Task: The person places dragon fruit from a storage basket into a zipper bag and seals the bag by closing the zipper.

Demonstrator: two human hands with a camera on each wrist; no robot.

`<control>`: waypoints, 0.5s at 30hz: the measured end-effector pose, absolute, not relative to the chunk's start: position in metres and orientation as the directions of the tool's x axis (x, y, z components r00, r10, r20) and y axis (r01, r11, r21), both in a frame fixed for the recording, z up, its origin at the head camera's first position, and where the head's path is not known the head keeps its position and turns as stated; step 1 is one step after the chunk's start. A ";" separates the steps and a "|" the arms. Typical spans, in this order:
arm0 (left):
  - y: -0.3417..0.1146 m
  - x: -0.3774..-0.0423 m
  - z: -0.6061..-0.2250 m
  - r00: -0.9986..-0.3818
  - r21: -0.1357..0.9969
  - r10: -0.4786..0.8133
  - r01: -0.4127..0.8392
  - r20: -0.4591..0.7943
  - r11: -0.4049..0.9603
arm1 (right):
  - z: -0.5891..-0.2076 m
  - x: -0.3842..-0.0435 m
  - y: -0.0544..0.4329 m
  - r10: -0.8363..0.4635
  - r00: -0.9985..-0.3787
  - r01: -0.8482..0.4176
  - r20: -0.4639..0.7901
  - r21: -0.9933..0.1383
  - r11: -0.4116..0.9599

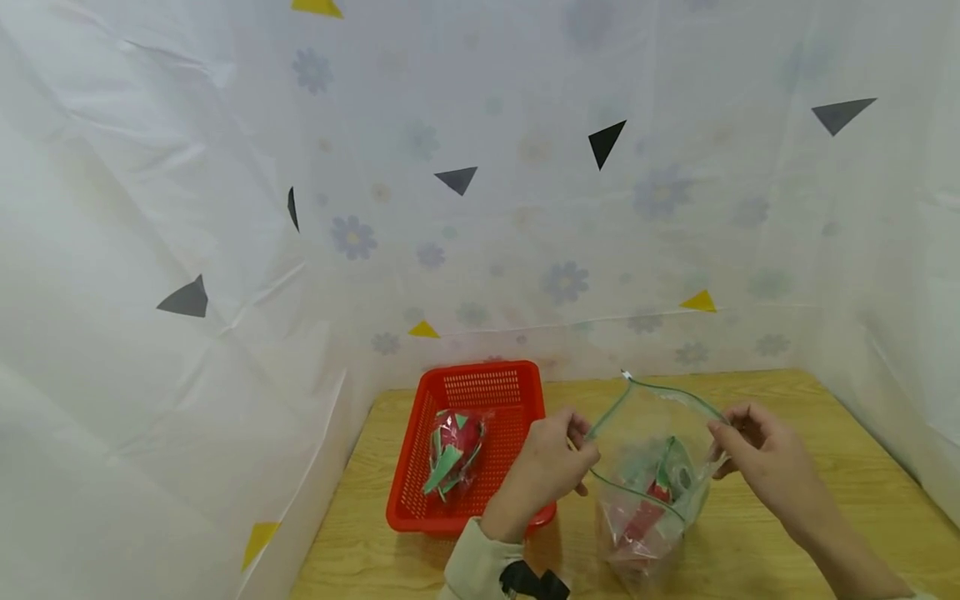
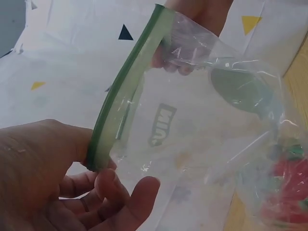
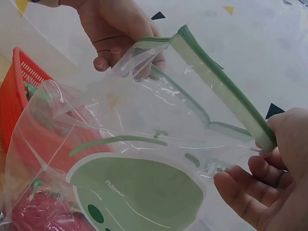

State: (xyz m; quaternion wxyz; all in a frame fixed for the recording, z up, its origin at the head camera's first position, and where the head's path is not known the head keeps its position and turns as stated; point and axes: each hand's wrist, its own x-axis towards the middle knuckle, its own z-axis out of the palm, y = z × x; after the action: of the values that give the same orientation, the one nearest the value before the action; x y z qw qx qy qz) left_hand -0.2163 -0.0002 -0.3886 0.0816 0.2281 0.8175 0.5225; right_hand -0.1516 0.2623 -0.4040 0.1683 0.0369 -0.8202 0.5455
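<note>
A clear zip bag [image 3: 139,187] with a green zip edge and a green printed patch hangs between my two hands, its mouth spread wide. My left hand [image 1: 551,458] pinches the zip edge on the left side between thumb and finger. On the opposite side my right hand [image 1: 772,467] pinches the rim the same way. Low inside the bag lies a plastic-wrapped red dragon fruit [image 1: 647,517] with green scales. Another wrapped dragon fruit [image 1: 456,450] lies in the red basket [image 1: 517,375], left of my left hand.
The wooden table [image 1: 757,542] carries the basket and lies under the bag. White sheeting [image 1: 510,275] with flower prints and coloured triangles walls in the back and both sides. A black band [image 1: 528,579] sits at my left sleeve.
</note>
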 end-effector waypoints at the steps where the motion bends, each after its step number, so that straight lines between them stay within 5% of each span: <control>1: -0.001 -0.217 -0.388 -0.888 0.885 0.446 0.294 0.114 0.360 | -0.403 -0.152 0.262 0.133 -0.936 -0.248 0.325 -0.881 0.403; 7: -0.004 -0.220 -0.383 -0.906 0.881 0.366 0.341 0.214 0.328 | -0.393 -0.151 0.272 0.212 -0.900 -0.291 0.382 -0.886 0.360; 15: -0.005 -0.219 -0.371 -0.875 0.886 0.329 0.427 0.355 0.180 | -0.372 -0.155 0.281 0.322 -0.789 -0.515 0.523 -0.849 0.118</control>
State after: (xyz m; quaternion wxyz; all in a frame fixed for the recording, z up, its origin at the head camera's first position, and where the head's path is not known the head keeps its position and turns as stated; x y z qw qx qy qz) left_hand -0.2192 -0.0049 -0.3708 -0.0417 0.2463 0.7670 0.5910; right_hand -0.1551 0.2805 -0.3719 0.3170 0.0711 -0.6772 0.6602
